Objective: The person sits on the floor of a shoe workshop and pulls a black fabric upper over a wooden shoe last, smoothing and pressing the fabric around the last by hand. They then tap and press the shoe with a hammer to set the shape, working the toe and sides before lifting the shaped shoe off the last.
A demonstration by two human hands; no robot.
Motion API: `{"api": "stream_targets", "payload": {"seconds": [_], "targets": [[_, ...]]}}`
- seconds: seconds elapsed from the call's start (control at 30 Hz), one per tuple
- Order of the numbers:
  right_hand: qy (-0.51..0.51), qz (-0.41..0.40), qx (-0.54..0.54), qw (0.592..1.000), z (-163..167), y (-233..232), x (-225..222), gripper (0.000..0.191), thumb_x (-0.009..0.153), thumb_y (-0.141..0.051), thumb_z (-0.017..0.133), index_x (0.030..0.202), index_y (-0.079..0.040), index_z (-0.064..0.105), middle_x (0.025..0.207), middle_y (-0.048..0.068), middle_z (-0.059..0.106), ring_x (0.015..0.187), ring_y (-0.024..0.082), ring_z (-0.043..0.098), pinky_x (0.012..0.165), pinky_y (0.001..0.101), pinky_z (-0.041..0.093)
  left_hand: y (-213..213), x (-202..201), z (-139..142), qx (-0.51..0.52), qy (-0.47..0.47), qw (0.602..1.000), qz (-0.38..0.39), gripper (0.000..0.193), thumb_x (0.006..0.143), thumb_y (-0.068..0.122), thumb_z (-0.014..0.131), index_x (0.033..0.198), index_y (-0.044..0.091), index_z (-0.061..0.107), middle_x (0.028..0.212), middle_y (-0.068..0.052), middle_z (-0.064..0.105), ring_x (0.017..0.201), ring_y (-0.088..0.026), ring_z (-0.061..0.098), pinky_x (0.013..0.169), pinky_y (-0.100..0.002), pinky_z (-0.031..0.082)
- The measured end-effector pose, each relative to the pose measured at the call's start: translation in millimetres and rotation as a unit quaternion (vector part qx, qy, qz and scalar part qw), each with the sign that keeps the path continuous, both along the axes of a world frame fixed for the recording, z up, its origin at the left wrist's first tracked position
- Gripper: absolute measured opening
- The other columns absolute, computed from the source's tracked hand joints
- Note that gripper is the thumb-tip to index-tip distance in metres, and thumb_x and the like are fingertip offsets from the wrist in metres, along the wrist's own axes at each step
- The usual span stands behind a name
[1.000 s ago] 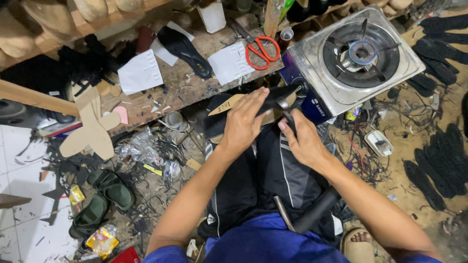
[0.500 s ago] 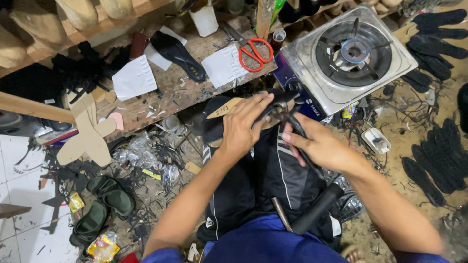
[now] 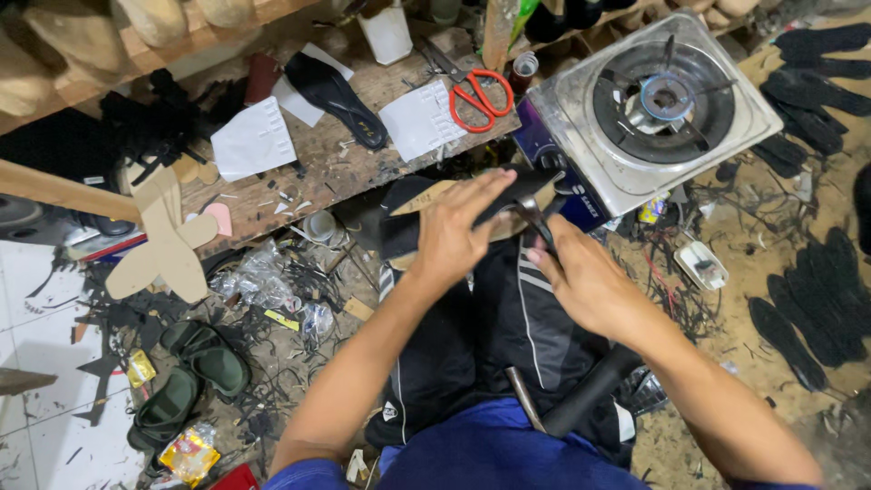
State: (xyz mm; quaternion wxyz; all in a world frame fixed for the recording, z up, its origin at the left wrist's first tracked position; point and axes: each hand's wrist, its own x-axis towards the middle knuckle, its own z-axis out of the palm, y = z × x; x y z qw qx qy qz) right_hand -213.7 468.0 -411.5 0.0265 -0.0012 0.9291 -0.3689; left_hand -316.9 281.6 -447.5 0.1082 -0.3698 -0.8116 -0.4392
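Left hand (image 3: 454, 238) flat, fingers spread, pressing black shoe piece (image 3: 399, 231) with tan sole against lap, just off workbench (image 3: 308, 163) front edge. Right hand (image 3: 590, 286) closed around pliers (image 3: 535, 218), tip at piece's right end. Gas stove (image 3: 653, 100) just beyond. Red scissors (image 3: 479, 98) on workbench right end. Green sandals (image 3: 195, 372) on floor, left.

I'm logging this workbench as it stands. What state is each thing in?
Left hand: flat, pressing the black shoe piece.
Right hand: gripping the pincers.
Red scissors: closed, lying on the bench.
Gas stove: no flame visible.
Green sandals: lying on the floor.
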Motion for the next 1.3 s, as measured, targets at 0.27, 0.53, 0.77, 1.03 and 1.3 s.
{"api": "stream_targets", "payload": {"seconds": [0.27,0.53,0.77,1.03,1.3], "targets": [[0.045,-0.024,-0.031,0.998,-23,-14,-3,0.023,0.098,-0.013,0.061,0.106,0.004,0.048,0.093,0.027,0.067,0.092,0.049,0.065,0.074,0.051,0.051,-1,-29,4,0.026,-0.242,0.967,-0.075,0.046,0.089,0.028,0.073,0.132,0.01,0.068,0.12,-0.015,0.075,0.109,-0.031,0.075,0.097,-0.039,0.055],[0.023,0.024,0.031,0.999,1,-1,18,0.026,0.097,-0.019,0.061,0.103,0.004,0.05,0.092,0.024,0.066,0.089,0.048,0.064,0.074,0.0517,0.049,11,-10,6,-0.064,-0.084,0.994,-0.017,0.037,0.1,0.028,0.067,0.132,0.009,0.064,0.122,-0.015,0.074,0.113,-0.036,0.069,0.093,-0.045,0.052],[0.095,-0.064,-0.116,0.987,-13,-8,14,0.022,0.102,-0.016,0.055,0.112,0.004,0.053,0.085,0.023,0.067,0.078,0.045,0.065,0.068,0.0474,0.052,9,-43,17,-0.072,-0.107,0.976,-0.173,0.06,0.08,0.021,0.08,0.134,0.006,0.058,0.127,-0.02,0.068,0.117,-0.04,0.064,0.099,-0.045,0.049],[0.056,-0.07,0.027,0.996,-22,-7,-8,0.03,0.111,-0.028,0.049,0.112,0.002,0.058,0.073,0.016,0.062,0.059,0.017,0.056,0.063,0.035,0.042,19,-54,14,-0.084,-0.167,0.968,-0.166,0.057,0.08,0.021,0.082,0.132,0.008,0.062,0.126,-0.017,0.072,0.119,-0.035,0.067,0.102,-0.04,0.051],[0.105,-0.107,-0.342,0.928,-16,-3,22,0.029,0.111,-0.028,0.044,0.112,-0.001,0.054,0.08,0.006,0.065,0.059,0.012,0.06,0.053,0.0279,0.052,-4,-24,43,0.226,-0.103,0.968,-0.024,0.058,0.093,0.013,0.081,0.143,-0.001,0.053,0.138,-0.016,0.062,0.133,-0.026,0.057,0.117,-0.037,0.041]]}}
